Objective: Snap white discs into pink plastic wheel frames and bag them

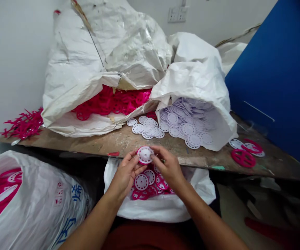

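Between my two hands is a white slotted disc (pixel 145 155) with a pink rim showing around it. My left hand (pixel 129 170) grips its left edge with thumb and fingers, while my right hand (pixel 165 165) pinches the right edge. Just below them, an open white sack (pixel 196 184) holds pink wheels and white discs joined together. On the table beyond my hands lie loose white discs (pixel 150 128), spilling beside a sack of white discs (pixel 188 76). Left of that, another sack (pixel 69 86) lies open with pink wheels (pixel 113 102) inside.
A brown table (pixel 123 140) spans the view. Pink sprue pieces (pixel 26 123) lie at its left end; pink wheels (pixel 243 158) and white discs lie at right. A blue panel (pixel 275 80) stands at right. Another filled sack (pixel 45 198) is at lower left.
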The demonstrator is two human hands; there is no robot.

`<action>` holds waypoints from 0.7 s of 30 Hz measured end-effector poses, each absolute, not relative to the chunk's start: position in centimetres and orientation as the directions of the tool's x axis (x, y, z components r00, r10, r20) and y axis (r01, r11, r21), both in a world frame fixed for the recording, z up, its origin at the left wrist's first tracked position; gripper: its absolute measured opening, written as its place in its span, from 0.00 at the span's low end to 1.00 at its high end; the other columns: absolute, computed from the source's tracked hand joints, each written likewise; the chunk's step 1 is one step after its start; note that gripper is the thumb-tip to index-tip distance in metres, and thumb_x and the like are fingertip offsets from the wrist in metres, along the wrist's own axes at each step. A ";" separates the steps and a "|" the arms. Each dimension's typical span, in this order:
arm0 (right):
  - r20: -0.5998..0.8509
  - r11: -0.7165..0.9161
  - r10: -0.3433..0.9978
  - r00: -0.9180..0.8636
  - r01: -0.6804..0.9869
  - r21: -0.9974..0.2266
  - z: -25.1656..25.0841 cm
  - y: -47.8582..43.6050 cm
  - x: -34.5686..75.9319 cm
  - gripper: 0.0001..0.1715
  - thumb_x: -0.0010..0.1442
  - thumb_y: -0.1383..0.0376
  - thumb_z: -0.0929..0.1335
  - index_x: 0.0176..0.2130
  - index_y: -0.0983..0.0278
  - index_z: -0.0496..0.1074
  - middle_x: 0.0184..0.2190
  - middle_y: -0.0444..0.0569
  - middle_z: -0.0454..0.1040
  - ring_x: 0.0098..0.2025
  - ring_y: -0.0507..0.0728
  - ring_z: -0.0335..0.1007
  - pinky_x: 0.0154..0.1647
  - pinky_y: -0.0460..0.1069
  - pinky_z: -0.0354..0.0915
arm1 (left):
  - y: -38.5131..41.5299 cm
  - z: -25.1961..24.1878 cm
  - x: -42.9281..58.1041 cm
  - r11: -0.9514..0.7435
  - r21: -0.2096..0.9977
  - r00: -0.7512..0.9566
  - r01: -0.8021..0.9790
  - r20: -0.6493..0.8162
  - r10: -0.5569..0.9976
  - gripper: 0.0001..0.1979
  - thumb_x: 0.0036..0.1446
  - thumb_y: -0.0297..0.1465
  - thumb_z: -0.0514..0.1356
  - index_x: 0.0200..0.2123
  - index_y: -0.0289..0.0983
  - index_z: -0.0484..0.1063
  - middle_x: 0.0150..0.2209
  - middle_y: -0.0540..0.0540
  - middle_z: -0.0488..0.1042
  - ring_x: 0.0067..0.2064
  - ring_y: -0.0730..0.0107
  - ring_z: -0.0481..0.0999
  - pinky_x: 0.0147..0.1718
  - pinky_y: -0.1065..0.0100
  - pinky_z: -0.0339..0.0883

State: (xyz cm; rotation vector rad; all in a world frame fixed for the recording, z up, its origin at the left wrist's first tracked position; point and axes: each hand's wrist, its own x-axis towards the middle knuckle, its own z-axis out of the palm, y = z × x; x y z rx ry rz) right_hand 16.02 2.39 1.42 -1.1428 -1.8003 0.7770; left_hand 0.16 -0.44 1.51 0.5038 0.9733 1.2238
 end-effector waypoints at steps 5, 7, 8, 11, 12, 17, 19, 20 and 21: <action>0.394 0.447 0.894 -0.212 0.420 -0.789 1.5 1.4 16.2 0.14 0.61 0.65 0.62 0.44 0.61 0.74 0.42 0.53 0.73 0.44 0.56 0.70 0.45 0.51 0.66 | -0.9 1.5 1.1 0.203 0.945 0.037 -0.256 -0.200 0.979 0.17 0.56 0.37 0.59 0.48 0.36 0.68 0.45 0.44 0.76 0.43 0.63 0.76 0.39 0.65 0.72; 0.344 0.424 0.902 -0.260 0.386 -0.820 1.7 1.8 16.6 0.14 0.62 0.65 0.62 0.44 0.61 0.74 0.41 0.50 0.75 0.44 0.56 0.71 0.45 0.51 0.65 | -0.9 1.5 0.9 0.130 0.985 0.051 -0.109 -0.125 0.991 0.17 0.57 0.37 0.58 0.48 0.37 0.70 0.46 0.44 0.75 0.46 0.61 0.75 0.44 0.63 0.69; 0.316 0.408 0.905 -0.285 0.370 -0.835 1.7 1.9 16.8 0.13 0.62 0.65 0.62 0.44 0.60 0.74 0.40 0.49 0.76 0.43 0.56 0.71 0.45 0.50 0.65 | -0.9 1.5 0.9 0.087 0.996 0.052 -0.036 -0.085 0.995 0.16 0.57 0.36 0.57 0.47 0.37 0.71 0.47 0.44 0.75 0.48 0.60 0.73 0.48 0.63 0.67; 0.222 0.320 0.929 -0.295 0.343 -0.883 1.8 2.1 17.2 0.13 0.62 0.63 0.62 0.43 0.61 0.74 0.36 0.48 0.76 0.36 0.54 0.71 0.38 0.48 0.66 | -1.0 1.5 1.0 0.014 0.997 0.070 0.082 -0.019 0.997 0.15 0.58 0.35 0.56 0.47 0.37 0.72 0.48 0.44 0.74 0.51 0.60 0.71 0.52 0.63 0.62; 0.182 0.270 0.943 -0.277 0.324 -0.907 1.7 2.1 17.3 0.14 0.62 0.62 0.62 0.43 0.62 0.73 0.32 0.47 0.75 0.32 0.53 0.70 0.34 0.47 0.65 | -1.0 1.5 1.1 0.020 0.998 0.088 0.062 -0.026 0.996 0.16 0.59 0.35 0.56 0.48 0.37 0.70 0.49 0.44 0.74 0.51 0.60 0.72 0.51 0.63 0.63; 0.037 0.072 0.965 -0.261 0.126 -0.989 1.4 1.6 18.0 0.14 0.61 0.61 0.63 0.45 0.63 0.69 0.30 0.44 0.73 0.28 0.52 0.69 0.30 0.46 0.65 | -1.4 1.0 1.4 0.147 0.984 0.179 -0.098 -0.128 0.975 0.23 0.55 0.35 0.59 0.54 0.37 0.61 0.47 0.42 0.75 0.46 0.60 0.75 0.41 0.65 0.70; 0.058 0.101 0.952 -0.301 0.127 -0.987 1.3 1.0 18.1 0.15 0.59 0.64 0.65 0.48 0.62 0.66 0.38 0.47 0.74 0.36 0.53 0.71 0.37 0.47 0.66 | -1.6 0.8 1.4 0.176 0.978 0.180 -0.110 -0.154 0.971 0.22 0.55 0.34 0.60 0.52 0.36 0.62 0.45 0.42 0.76 0.44 0.61 0.76 0.40 0.65 0.71; 0.076 0.127 0.949 -0.306 0.149 -0.981 1.2 0.6 18.1 0.16 0.59 0.65 0.65 0.48 0.62 0.66 0.40 0.48 0.74 0.39 0.53 0.71 0.40 0.47 0.66 | -1.7 0.7 1.4 0.193 0.974 0.177 -0.115 -0.171 0.969 0.21 0.54 0.35 0.60 0.51 0.36 0.63 0.44 0.42 0.76 0.42 0.61 0.77 0.39 0.66 0.71; 0.095 0.154 0.950 -0.298 0.180 -0.972 1.2 0.3 17.9 0.16 0.59 0.65 0.65 0.48 0.62 0.65 0.41 0.48 0.74 0.40 0.54 0.70 0.41 0.47 0.65 | -1.8 0.5 1.4 0.213 0.970 0.175 -0.118 -0.191 0.966 0.21 0.54 0.35 0.61 0.50 0.36 0.63 0.43 0.42 0.76 0.41 0.62 0.77 0.38 0.66 0.71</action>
